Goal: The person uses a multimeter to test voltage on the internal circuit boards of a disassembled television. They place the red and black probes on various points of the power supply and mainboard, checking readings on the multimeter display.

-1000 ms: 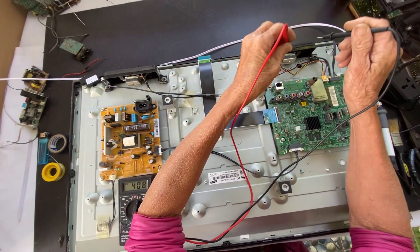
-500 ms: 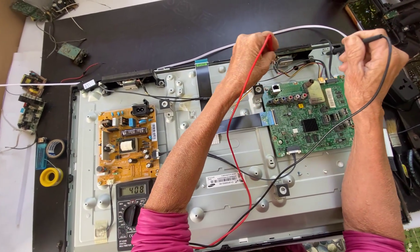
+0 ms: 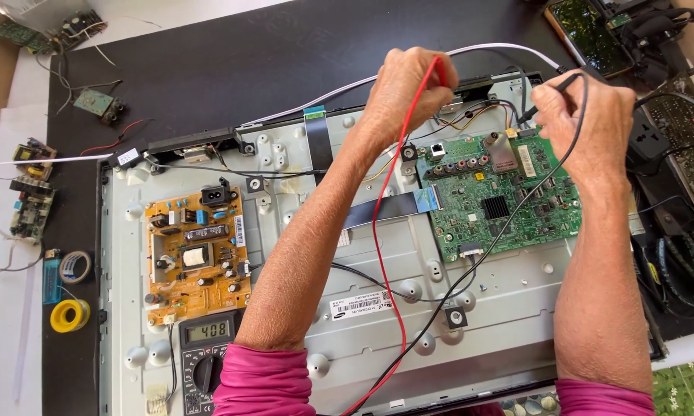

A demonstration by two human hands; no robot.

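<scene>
Your left hand (image 3: 409, 85) is clenched around the red test probe (image 3: 442, 71), its tip now down at the connector near the top edge of the grey metal television back panel (image 3: 378, 254), where it hovered higher a second ago. Your right hand (image 3: 586, 115) grasps the black test probe (image 3: 551, 92), its tip at the upper edge of the green main circuit board (image 3: 501, 200). The black digital multimeter (image 3: 208, 362) at the panel's lower left corner shows a reading, so both probes seem to be making contact.
</scene>
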